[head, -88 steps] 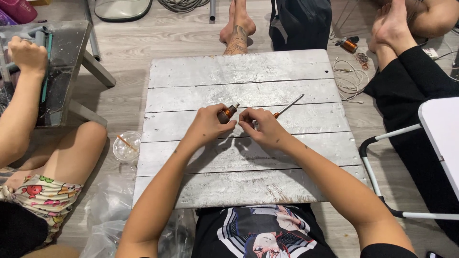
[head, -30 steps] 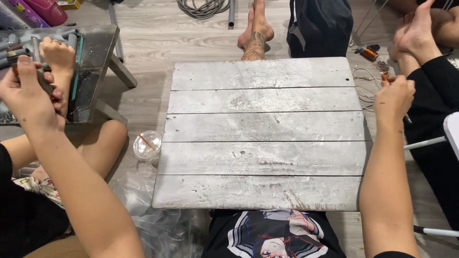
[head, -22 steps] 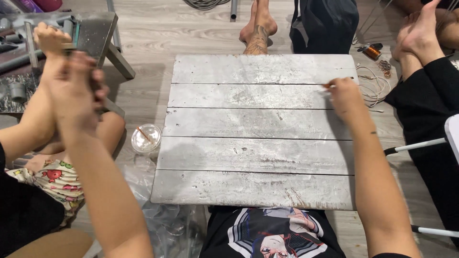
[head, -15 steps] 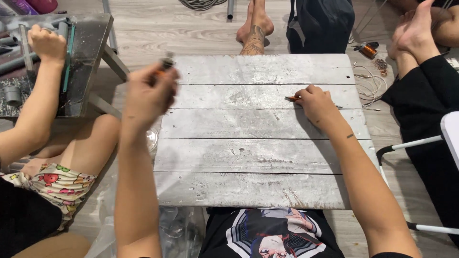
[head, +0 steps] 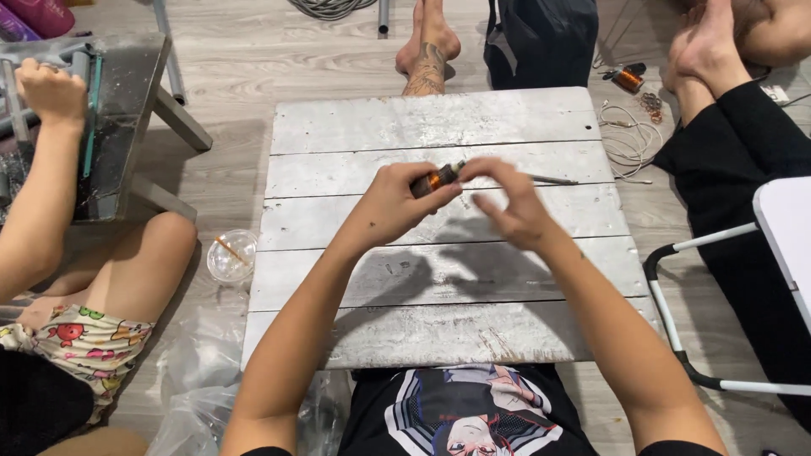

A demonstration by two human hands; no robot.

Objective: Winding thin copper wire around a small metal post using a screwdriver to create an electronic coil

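1. A small coil wound with copper-coloured wire (head: 432, 181) is held just above the middle of the whitewashed plank worktop (head: 439, 127), between the two hands.
2. The coil is judged light and stiff in its body, while the fine wire winding looks fragile and easily scratched or unwound; a hold on the ends, not on the winding, is judged safest.
3. The left hand (head: 390, 206) is closed around the coil, the fingers curled over its near side and the thumb pressed against it.
4. The right hand (head: 507, 203) is pinched at the coil's right tip, thumb and forefinger brought together there, the other fingers loosely spread; whether a wire end is gripped cannot be told.
5. A thin metal rod (head: 551, 179) is seen lying on the worktop just right of the hands.
6. A clear plastic cup (head: 231, 255) stands on the floor left of the worktop, and another person's hand (head: 51, 91) rests on a grey stand at far left.
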